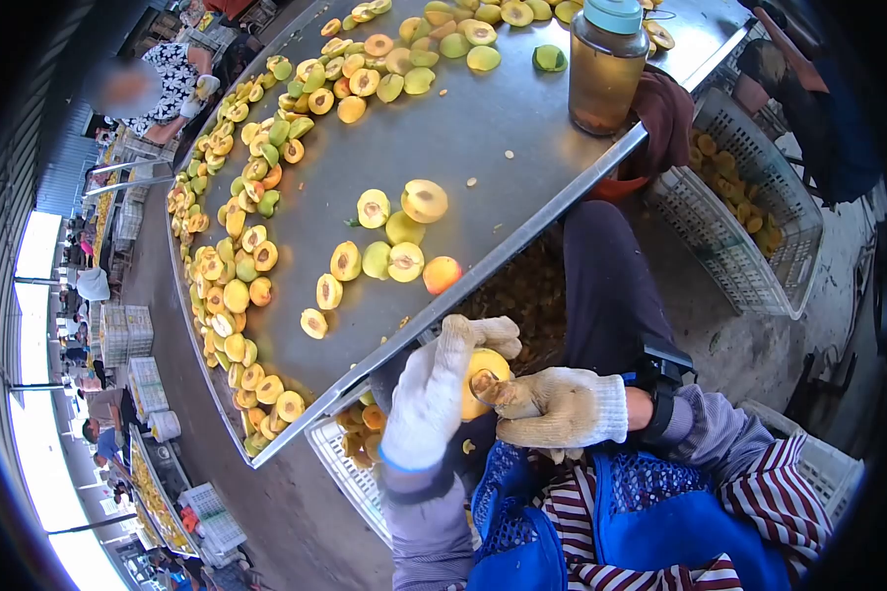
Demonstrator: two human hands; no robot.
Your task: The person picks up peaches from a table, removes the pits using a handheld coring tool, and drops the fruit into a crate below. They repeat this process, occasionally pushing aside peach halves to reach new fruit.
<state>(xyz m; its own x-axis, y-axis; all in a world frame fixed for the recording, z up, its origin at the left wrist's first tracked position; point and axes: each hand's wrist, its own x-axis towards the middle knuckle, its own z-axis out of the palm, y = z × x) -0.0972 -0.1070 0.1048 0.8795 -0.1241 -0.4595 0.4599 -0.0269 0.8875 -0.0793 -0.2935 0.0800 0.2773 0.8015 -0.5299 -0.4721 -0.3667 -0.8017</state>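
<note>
Close to my body, below the table edge, my left hand (pixel 439 389) in a white cotton glove is closed around a yellow peach half (pixel 487 365). Its index finger and thumb reach past the fruit. My right hand (pixel 557 406), in a stained glove, is closed too, with its brown thumb tip pressed against the cut face. Whatever sits inside the right fingers is hidden. On the table, a small group of peach halves (pixel 405 262) lies nearest my hands, and a red-orange peach (pixel 442 275) rests by the edge.
A metal table (pixel 365 340) carries a long band of peach halves (pixel 237 295). A jar of brown liquid (pixel 606 74) and a dark cloth (pixel 665 118) are at its edge. Crates (pixel 749 261) (pixel 340 473) with fruit flank my legs. A co-worker (pixel 168 94) sits across.
</note>
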